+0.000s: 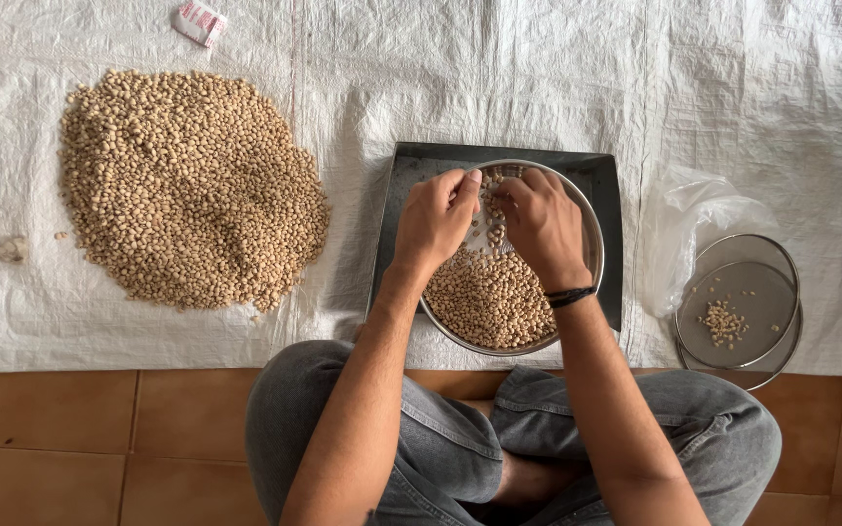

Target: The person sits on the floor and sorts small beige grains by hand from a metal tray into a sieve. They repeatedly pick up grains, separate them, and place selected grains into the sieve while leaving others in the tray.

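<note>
Evidently sorting is under way: the left hand (434, 222) and right hand (541, 226), fingers curled and pinching among pale beans (491, 297) in the round steel plate (592, 239) over the dark tray (604, 175), likely need careful picking of bad ones next.

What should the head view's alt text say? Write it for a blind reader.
Both hands, left hand and right hand, pick through beans in a round steel bowl on a dark tray. A large bean pile lies on the white sheet.
</note>
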